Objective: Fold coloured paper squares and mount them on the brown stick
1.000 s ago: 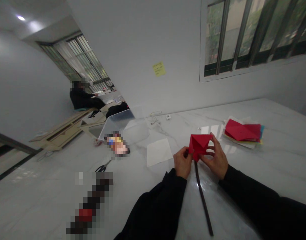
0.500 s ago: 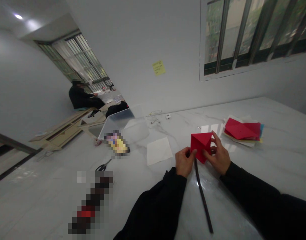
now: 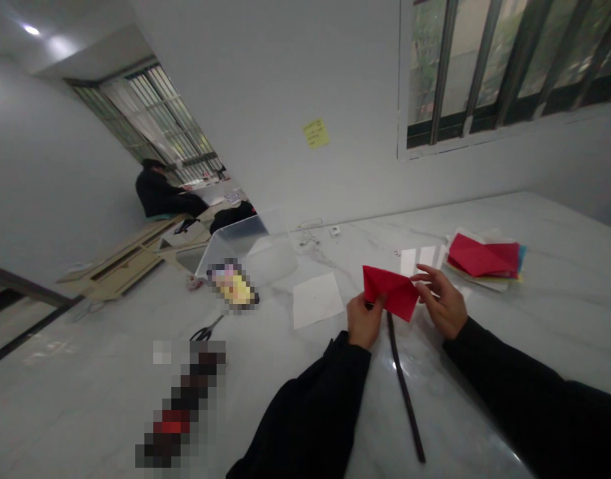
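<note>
A folded piece of red paper [image 3: 393, 291], creased across its face, is up off the table in front of me. My left hand [image 3: 365, 321] pinches its lower left part, thumb on the near face. At the paper's right edge is my right hand [image 3: 442, 303], fingers apart; whether a fingertip touches the edge I cannot tell. Below the paper a thin dark strip [image 3: 403, 386] runs toward me along the table, its upper end near the paper. To the left of my left hand lies a white sheet [image 3: 318, 301].
A pile of coloured papers [image 3: 485, 259] with red on top lies at right. Scissors [image 3: 205, 330], a clear plastic bin [image 3: 235, 236] and blurred-out items occupy the left. A cable [image 3: 309, 233] and small white block [image 3: 335, 231] sit near the wall. Someone sits far left.
The red paper has turned and shifted left, now showing a wider, shorter shape. My right hand has come off its face and moved slightly right, fingers spreading. My left hand keeps its pinch.
</note>
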{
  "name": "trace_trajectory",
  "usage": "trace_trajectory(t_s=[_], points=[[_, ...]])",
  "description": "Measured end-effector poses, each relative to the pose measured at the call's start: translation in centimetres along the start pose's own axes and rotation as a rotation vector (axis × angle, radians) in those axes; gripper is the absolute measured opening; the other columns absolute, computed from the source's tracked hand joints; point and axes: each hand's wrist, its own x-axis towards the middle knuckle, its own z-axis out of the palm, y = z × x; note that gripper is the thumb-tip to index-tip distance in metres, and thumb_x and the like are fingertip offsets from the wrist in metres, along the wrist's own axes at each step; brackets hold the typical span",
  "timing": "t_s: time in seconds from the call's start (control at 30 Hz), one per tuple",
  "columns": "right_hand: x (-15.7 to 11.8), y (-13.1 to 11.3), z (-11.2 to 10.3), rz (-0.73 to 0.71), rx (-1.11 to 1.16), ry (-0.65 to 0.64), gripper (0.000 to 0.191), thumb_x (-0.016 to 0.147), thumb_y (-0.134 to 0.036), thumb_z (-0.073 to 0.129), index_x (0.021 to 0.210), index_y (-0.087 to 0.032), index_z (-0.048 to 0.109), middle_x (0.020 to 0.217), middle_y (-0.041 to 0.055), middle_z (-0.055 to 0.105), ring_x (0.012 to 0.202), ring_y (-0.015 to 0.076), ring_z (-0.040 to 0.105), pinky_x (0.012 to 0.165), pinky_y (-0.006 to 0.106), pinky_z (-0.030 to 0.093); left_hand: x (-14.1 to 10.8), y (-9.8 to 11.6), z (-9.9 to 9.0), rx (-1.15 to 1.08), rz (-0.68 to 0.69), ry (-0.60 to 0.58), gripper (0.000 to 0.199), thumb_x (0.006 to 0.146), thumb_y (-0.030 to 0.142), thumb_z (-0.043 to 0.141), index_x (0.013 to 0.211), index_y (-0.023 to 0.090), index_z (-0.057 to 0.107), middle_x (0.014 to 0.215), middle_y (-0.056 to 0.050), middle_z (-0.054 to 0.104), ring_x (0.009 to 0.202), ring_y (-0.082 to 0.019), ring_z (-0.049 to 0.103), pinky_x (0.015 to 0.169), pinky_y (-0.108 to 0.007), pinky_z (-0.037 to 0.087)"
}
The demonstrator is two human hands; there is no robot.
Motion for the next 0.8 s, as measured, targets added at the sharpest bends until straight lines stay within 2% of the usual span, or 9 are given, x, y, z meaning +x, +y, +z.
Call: trace_trajectory(t_s=[0.07,0.13,0.23,0.3,0.4,0.47,0.57,0.67,0.8], points=[[-0.2,-0.4,0.1,-0.04,0.032,0.011,0.056,0.088,-0.049,0.054,0.136,-0.023,0.046,0.122,0.0129,0.061,0.083,0.0209,0.065,0.063,0.033,0.057,0.0,-0.1,-0.1,0.034,-0.006,0.018,0.034,0.083,0.046,0.059,0.073,0.014,0.068,0.064,-0.003,0.063,0.058,-0.014,0.052,0.056,-0.025,0.038],[-0.5,-0.8,0.3,-0.098,0.018,0.009,0.071,0.082,-0.048,0.062,0.144,-0.025,0.036,0.133,0.0144,0.053,0.09,0.0229,0.064,0.067,0.036,0.058,0.0,0.0,-0.1,0.027,-0.005,0.002,0.034,0.084,0.046,0.058,0.077,0.015,0.068,0.067,-0.003,0.065,0.059,-0.014,0.053,0.056,-0.025,0.039],[-0.7,-1.0,0.6,-0.181,-0.069,-0.011,0.091,0.073,-0.044,0.072,0.149,-0.026,0.027,0.14,0.0155,0.046,0.094,0.0256,0.063,0.07,0.039,0.059,-0.2,0.1,0.1,0.002,0.011,-0.064,0.032,0.082,0.045,0.06,0.081,0.015,0.07,0.072,-0.005,0.068,0.064,-0.016,0.057,0.06,-0.026,0.043],[-0.7,-0.9,0.5,-0.182,-0.108,-0.015,0.083,0.077,-0.041,0.067,0.149,-0.026,0.029,0.136,0.0144,0.05,0.09,0.0243,0.065,0.066,0.037,0.06,-0.4,0.2,0.3,-0.015,0.026,-0.115,0.032,0.081,0.045,0.062,0.083,0.015,0.071,0.076,-0.006,0.07,0.068,-0.018,0.059,0.063,-0.027,0.045],[-0.3,-0.6,0.2,-0.128,-0.146,0.039,0.066,0.084,-0.036,0.058,0.145,-0.025,0.035,0.118,0.0112,0.062,0.079,0.0205,0.066,0.059,0.032,0.058,-0.6,0.2,0.4,-0.012,0.031,-0.171,0.033,0.082,0.045,0.061,0.086,0.014,0.072,0.081,-0.007,0.071,0.07,-0.019,0.061,0.064,-0.027,0.046],[-0.1,-0.5,0.0,-0.111,-0.171,0.074,0.062,0.086,-0.035,0.056,0.144,-0.024,0.037,0.107,0.0093,0.066,0.076,0.0195,0.066,0.059,0.031,0.057,-0.6,0.1,0.4,-0.003,0.023,-0.188,0.034,0.083,0.045,0.06,0.087,0.013,0.072,0.082,-0.008,0.072,0.069,-0.019,0.062,0.063,-0.027,0.046],[0.1,-0.3,0.0,-0.164,-0.174,0.082,0.067,0.083,-0.036,0.06,0.143,-0.023,0.036,0.117,0.0115,0.062,0.08,0.0202,0.065,0.059,0.032,0.058,-0.6,0.1,0.2,0.0,0.006,-0.217,0.036,0.083,0.045,0.059,0.09,0.012,0.073,0.084,-0.008,0.073,0.072,-0.019,0.063,0.063,-0.028,0.047],[0.3,0.1,0.0,-0.214,-0.181,0.106,0.056,0.078,-0.038,0.066,0.129,-0.022,0.048,0.122,0.012,0.059,0.084,0.0211,0.065,0.059,0.032,0.058,-0.5,0.1,0.1,0.013,-0.007,-0.238,0.038,0.082,0.046,0.06,0.091,0.011,0.073,0.085,-0.008,0.073,0.075,-0.02,0.063,0.065,-0.028,0.048],[0.7,0.5,-0.5,-0.139,-0.152,0.142,0.037,0.081,-0.04,0.064,0.111,-0.022,0.055,0.091,0.0046,0.068,0.072,0.0187,0.066,0.059,0.031,0.057,-0.1,-0.3,0.2,-0.113,-0.057,-0.215,0.037,0.079,0.047,0.064,0.085,0.011,0.071,0.081,-0.008,0.071,0.071,-0.018,0.062,0.065,-0.028,0.048]])
